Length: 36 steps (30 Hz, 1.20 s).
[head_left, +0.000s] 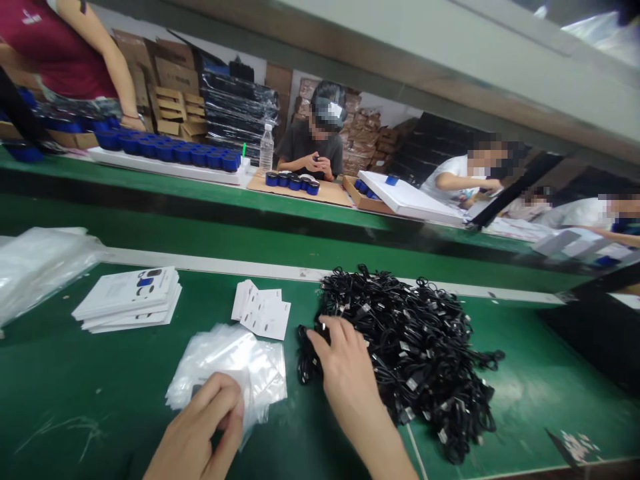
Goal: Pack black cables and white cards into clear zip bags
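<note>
The left hand (205,427) rests on the clear plastic bags (225,350), with its fingers bent over the near edge; I cannot tell if it pinches one bag, several, or only presses on them. The right hand (353,373) is at the left border of the black cable pile (430,347), its thumb and fingers spread apart — I see no cable gripped between them.

If we take the bags as the centre of a clock, the pile is at three o'clock, the small white cards (270,317) at one and the booklet stack (127,300) at ten.

In my judgement, the main danger is tangling: the coils lie crossed over one another, so pulling one could drag out its neighbours, or open a coil. The bags look thin and slippery, they overlap, and two could be taken together as one. The small cards lie fanned just beside them, so a sliding bag might push these cards out of order on the green bench (125,407).
</note>
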Motion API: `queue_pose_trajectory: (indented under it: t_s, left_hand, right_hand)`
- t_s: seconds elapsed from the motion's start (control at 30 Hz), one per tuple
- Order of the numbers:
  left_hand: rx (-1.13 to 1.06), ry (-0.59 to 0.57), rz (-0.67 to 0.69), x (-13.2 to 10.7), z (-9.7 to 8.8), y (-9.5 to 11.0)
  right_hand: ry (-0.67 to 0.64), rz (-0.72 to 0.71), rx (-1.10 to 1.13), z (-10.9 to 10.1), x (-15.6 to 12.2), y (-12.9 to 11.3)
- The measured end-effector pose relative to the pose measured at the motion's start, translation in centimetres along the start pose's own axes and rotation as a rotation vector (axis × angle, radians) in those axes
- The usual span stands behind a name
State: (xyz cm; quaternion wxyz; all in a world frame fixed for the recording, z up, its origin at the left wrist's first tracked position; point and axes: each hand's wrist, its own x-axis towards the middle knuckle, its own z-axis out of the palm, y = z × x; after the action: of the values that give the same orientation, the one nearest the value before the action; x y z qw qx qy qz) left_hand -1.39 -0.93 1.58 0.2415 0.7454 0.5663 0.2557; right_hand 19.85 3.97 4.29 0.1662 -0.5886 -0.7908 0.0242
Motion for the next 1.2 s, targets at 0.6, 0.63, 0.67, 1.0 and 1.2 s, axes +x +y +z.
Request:
queue_pose_trajectory:
  t_s: [0.6, 0.63, 0.67, 1.0, 1.2]
  left_hand:
    - [0.039, 0.043, 0.044, 0.4, 1.2, -1.0]
    - [0.053, 0.052, 0.055, 0.3, 1.2, -1.0]
    - [0.067, 0.067, 0.055, 0.3, 1.1, -1.0]
    - [0.256, 0.214, 0.155, -0.8, 1.5, -0.6]
    - [0.321, 0.222, 0.209, -0.9, 1.9, -0.7]
  right_hand:
    - [-0.250, -0.054, 0.577, -0.3, -3.4, -3.2]
    - [-0.271, -0.070, 0.520, 0.0, -3.6, -3.5]
    - [-0.275, -0.077, 0.454, 0.4, -3.7, -3.7]
    - [0.075, -0.150, 0.019, 3.9, -4.0, -5.3]
    - [0.230, 0.026, 0.472, 6.0, -4.7, -6.5]
